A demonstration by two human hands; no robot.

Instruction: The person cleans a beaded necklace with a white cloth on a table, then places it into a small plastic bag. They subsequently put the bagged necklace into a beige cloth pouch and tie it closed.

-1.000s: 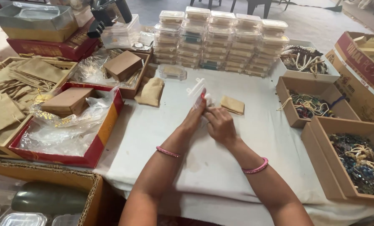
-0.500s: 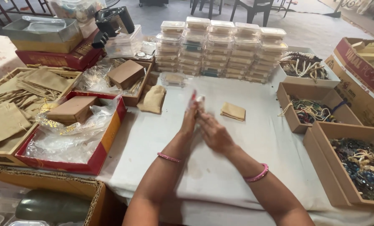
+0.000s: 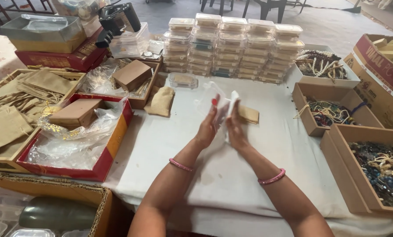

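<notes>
We had both hands raised a little above the counter point(image 3: 258, 145), the left hand point(image 3: 208, 127) and the right hand point(image 3: 235, 130) pressed close together, palms facing, with a small clear plastic bag point(image 3: 220, 105) pinched between them; its thin film stood up past our fingertips, and we could not tell whether anything was inside it. Just behind the bag a flat tan pouch point(image 3: 248, 114) lay on the white cloth, and a second tan pouch point(image 3: 161, 101) lay well to the left. The risk, as we judged it, lay in the film itself: it was slick and limp, so a loose pinch could have let it slide out and drop onto the cloth, or any small contents could have spilled from an open mouth. Pulling the two sides too hard might have torn it. Our elbows also sat near the cardboard boxes of beads point(image 3: 372, 162) on the right, where a wide sweep could have caught a rim, and the stack of clear lidded boxes point(image 3: 231, 48) behind could have toppled if bumped.
</notes>
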